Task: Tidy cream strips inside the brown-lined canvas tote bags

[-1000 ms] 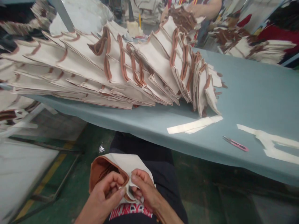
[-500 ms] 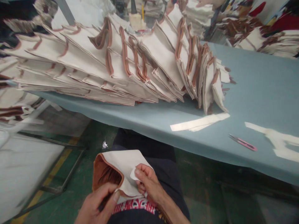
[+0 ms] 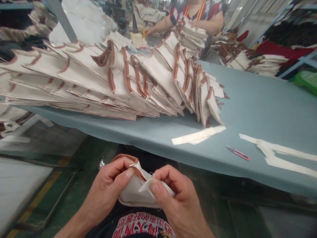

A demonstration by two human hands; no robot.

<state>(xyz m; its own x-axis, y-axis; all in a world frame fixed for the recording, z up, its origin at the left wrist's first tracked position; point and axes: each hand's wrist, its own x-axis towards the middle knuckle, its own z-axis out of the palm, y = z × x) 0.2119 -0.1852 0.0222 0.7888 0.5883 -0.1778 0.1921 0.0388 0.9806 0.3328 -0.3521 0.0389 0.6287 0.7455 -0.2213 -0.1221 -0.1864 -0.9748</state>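
Observation:
Over my lap I hold a cream canvas bag with brown trim point(image 3: 132, 193). My left hand point(image 3: 107, 188) pinches its brown-edged rim between thumb and fingers. My right hand point(image 3: 177, 198) is closed on a folded cream corner of the same bag, thumb pressed on top. Both hands are below the near edge of the blue-grey table point(image 3: 260, 105). On the table, a long fanned pile of matching canvas bags point(image 3: 111, 82) leans over to the left.
Cream fabric strips point(image 3: 198, 135) and more strips point(image 3: 277, 153) lie on the table, with a small pink cutter point(image 3: 238, 153) between them. Another person point(image 3: 198, 19) works at stacks of bags across the table. A green floor and a metal frame point(image 3: 37, 185) lie at lower left.
My hands have risen and drawn together; the bag, open and showing its brown lining before, is now folded flat between them. The person across the table has come into view.

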